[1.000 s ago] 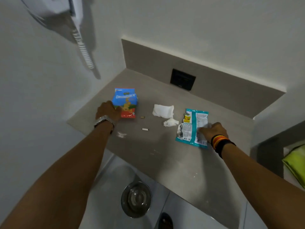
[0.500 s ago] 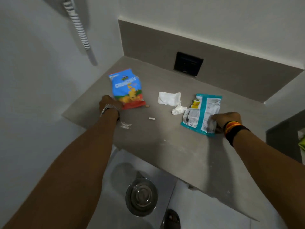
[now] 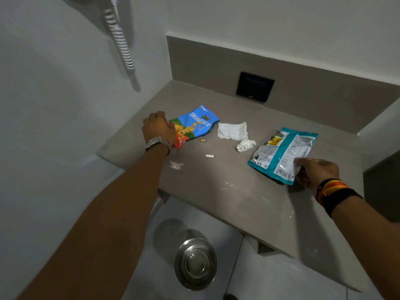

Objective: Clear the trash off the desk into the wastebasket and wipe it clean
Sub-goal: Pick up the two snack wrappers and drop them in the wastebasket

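My left hand [image 3: 158,127] grips the red bottom end of a blue snack bag [image 3: 195,124], which lies tilted on the grey desk [image 3: 216,185]. At the right, my right hand [image 3: 316,173] pinches the near corner of a teal snack bag [image 3: 283,154] and lifts that edge off the desk. Between the bags lie a flat white tissue [image 3: 232,131] and a crumpled tissue [image 3: 245,145]. Two small bits, a tan one [image 3: 203,140] and a white one [image 3: 209,156], rest on the desk. White powder smears [image 3: 176,165] mark the front. A round metal wastebasket [image 3: 195,263] stands on the floor below.
A black wall socket [image 3: 255,86] sits in the grey backsplash. A coiled cord [image 3: 121,40] hangs on the left wall. Walls close off the desk at the left and back. The floor under the desk is pale tile.
My left hand has turned the blue bag so it lies slanted to the right. My right hand has slid to the teal bag's near corner and raised it. The view has moved closer.
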`<control>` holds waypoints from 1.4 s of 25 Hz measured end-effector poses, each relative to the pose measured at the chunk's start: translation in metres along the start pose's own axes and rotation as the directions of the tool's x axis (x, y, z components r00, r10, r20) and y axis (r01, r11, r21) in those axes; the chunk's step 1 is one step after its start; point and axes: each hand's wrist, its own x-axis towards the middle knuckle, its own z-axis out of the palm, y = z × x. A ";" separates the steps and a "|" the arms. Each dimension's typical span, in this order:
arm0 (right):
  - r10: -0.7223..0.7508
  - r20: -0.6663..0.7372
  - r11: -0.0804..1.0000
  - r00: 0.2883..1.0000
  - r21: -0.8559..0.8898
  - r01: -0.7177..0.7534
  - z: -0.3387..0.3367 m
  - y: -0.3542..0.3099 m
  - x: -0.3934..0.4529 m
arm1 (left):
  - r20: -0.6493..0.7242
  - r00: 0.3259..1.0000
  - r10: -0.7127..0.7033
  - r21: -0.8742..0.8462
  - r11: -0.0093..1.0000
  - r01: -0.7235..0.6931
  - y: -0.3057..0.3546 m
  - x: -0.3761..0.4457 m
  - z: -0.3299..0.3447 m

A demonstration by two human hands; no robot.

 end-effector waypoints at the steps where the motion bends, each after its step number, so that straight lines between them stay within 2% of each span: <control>1: 0.001 -0.005 1.000 1.000 -0.012 -0.001 -0.003 0.000 0.009 | 0.064 0.995 0.076 0.033 0.996 -0.078 0.010 0.013 0.009; 2: 0.004 -0.001 0.999 1.000 -0.032 -0.004 -0.004 -0.001 0.016 | 0.151 0.981 0.120 0.071 0.989 -0.132 0.020 0.025 0.017; 4: 0.010 0.025 0.997 1.000 -0.074 -0.008 -0.006 -0.002 0.031 | 0.313 0.944 0.109 0.177 0.969 -0.170 0.036 0.042 0.033; 7: 0.024 0.056 0.995 0.998 -0.094 -0.018 -0.004 -0.004 0.047 | 0.357 0.934 0.014 0.223 0.970 -0.100 0.042 0.054 0.046; 9: 0.005 0.055 0.999 0.998 -0.051 -0.002 -0.001 -0.004 0.048 | 0.294 0.954 -0.055 0.087 0.996 0.030 0.039 0.056 0.041; 11: -0.039 0.057 0.999 0.998 0.027 0.037 0.002 -0.009 0.041 | 0.203 0.971 -0.126 -0.135 0.979 0.155 0.031 0.056 0.029; 13: -0.102 0.080 0.992 0.992 0.089 0.094 0.004 -0.017 0.023 | 0.184 0.968 -0.170 -0.384 0.894 0.230 0.019 0.044 0.009; 15: -0.164 0.132 0.976 0.978 0.164 0.141 0.007 -0.023 -0.007 | 0.199 0.962 -0.189 -0.556 0.787 0.269 0.005 0.015 -0.023; 18: -0.228 0.242 0.952 0.943 0.257 0.164 0.018 -0.021 -0.073 | 0.134 0.964 -0.228 -0.707 0.659 0.254 -0.028 -0.053 -0.082; 21: -0.223 0.377 0.961 0.899 0.239 0.138 0.035 0.020 -0.152 | 0.144 0.939 -0.313 -0.754 0.580 0.309 -0.086 -0.146 -0.123; 22: -0.193 0.410 0.970 0.891 0.218 0.109 0.040 0.042 -0.173 | 0.176 0.923 -0.343 -0.745 0.566 0.352 -0.109 -0.177 -0.124; 24: -0.082 0.460 0.990 0.884 0.136 0.021 0.050 0.095 -0.203 | 0.299 0.859 -0.417 -0.739 0.468 0.484 -0.153 -0.240 -0.114; 26: 0.047 0.464 0.998 0.885 0.007 -0.057 0.061 0.155 -0.214 | 0.411 0.738 -0.535 -0.684 0.354 0.638 -0.189 -0.299 -0.088; 28: 0.117 0.410 0.990 0.905 -0.117 -0.075 0.074 0.214 -0.206 | 0.450 0.631 -0.632 -0.620 0.287 0.730 -0.215 -0.342 -0.049; 31: 0.112 0.314 0.967 0.943 -0.253 -0.030 0.094 0.287 -0.176 | 0.503 0.509 -0.699 -0.542 0.203 0.815 -0.234 -0.377 0.018; 33: 0.124 0.234 0.961 0.964 -0.271 -0.058 0.108 0.329 -0.149 | 0.540 0.469 -0.698 -0.538 0.142 0.831 -0.230 -0.391 0.059; 35: 0.176 0.175 0.967 0.969 -0.214 -0.137 0.126 0.379 -0.112 | 0.522 0.473 -0.710 -0.580 0.112 0.807 -0.227 -0.400 0.112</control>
